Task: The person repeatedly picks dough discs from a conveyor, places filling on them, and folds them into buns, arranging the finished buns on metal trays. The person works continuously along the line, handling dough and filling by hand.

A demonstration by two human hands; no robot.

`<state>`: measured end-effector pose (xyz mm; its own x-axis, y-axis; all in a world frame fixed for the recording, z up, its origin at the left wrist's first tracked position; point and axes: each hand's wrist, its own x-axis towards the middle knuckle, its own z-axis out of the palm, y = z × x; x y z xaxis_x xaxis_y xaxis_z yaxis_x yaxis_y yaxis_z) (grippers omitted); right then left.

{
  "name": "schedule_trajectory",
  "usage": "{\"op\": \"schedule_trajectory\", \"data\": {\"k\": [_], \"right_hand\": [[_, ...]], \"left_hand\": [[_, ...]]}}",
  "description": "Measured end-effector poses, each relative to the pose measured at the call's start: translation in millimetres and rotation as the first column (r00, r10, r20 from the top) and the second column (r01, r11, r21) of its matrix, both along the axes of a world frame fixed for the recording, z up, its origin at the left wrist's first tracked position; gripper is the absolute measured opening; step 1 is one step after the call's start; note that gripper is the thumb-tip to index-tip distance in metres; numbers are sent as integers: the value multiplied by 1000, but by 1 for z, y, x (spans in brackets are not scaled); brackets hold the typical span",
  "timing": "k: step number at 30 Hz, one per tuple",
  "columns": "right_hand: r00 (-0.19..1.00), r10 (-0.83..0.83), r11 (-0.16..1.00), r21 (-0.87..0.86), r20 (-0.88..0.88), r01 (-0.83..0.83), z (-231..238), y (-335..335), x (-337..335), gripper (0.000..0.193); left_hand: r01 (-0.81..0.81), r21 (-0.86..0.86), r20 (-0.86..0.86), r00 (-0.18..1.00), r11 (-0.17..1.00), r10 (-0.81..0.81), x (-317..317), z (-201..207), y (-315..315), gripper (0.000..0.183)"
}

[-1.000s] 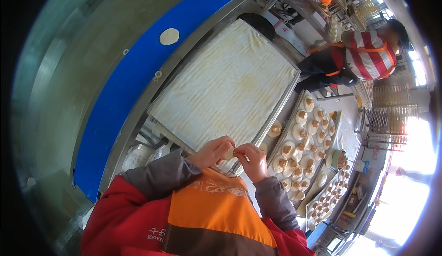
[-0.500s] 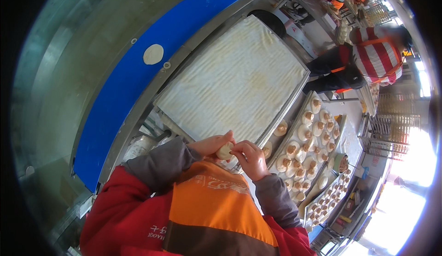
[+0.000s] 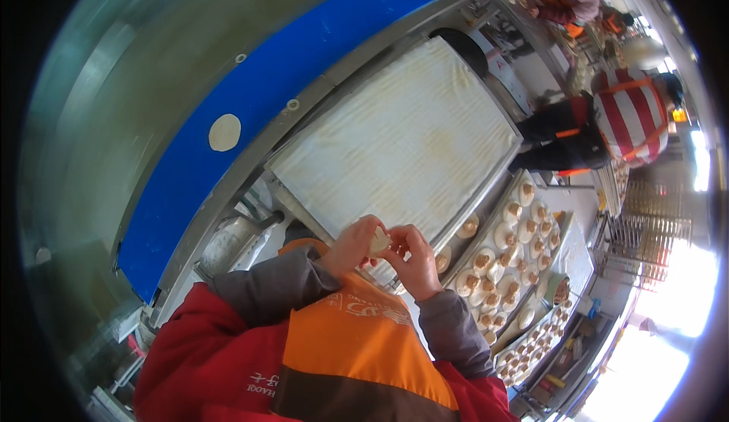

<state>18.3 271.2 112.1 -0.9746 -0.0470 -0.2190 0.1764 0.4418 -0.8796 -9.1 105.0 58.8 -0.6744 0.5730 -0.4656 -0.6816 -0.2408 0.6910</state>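
My left hand (image 3: 351,247) is curled around a small pale dough bun (image 3: 380,240), cupping it above the near edge of a cloth-covered tray (image 3: 402,141). At the bun's right side, the fingers of my right hand (image 3: 414,261) pinch its dough edge. Part of the bun is hidden by my fingers, and any filling inside cannot be seen. To the right of my right hand, dough rounds topped with brown filling (image 3: 486,260) lie crowded on a tray.
A blue conveyor belt (image 3: 182,186) curves along the left, carrying one flat dough round (image 3: 225,132). A bowl of filling (image 3: 558,288) stands among the trays at right. Beyond them, a person in a striped top (image 3: 630,114) bends near racks (image 3: 645,232); more people work at the far right.
The dough round on the belt has moved left and nearer. My left hand has closed further over the bun, and my right fingers have shifted along its edge. The view has tilted slightly.
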Motion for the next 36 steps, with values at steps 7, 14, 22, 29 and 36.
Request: {"op": "schedule_trajectory", "data": {"k": [7, 14, 22, 29, 36], "right_hand": [[872, 436, 900, 84, -225, -428, -12, -69, -49, 8], [343, 938, 342, 288, -50, -894, -128, -352, -186, 48], [359, 933, 237, 772, -13, -589, -211, -571, -81, 25], [-202, 933, -69, 402, -299, -913, -169, -553, -87, 31], [859, 508, 686, -631, 58, -363, -79, -252, -116, 38]], "left_hand": [[-378, -97, -276, 899, 921, 340, 20, -20, -61, 14], [-842, -258, -142, 518, 474, 844, 72, -69, -215, 29], [-827, -548, -400, 389, 124, 830, 124, -81, -278, 37], [-635, -772, -586, 725, 21, 364, 87, -58, -271, 37], [-823, -555, -421, 403, -121, -813, 4, 45, -222, 39]]}}
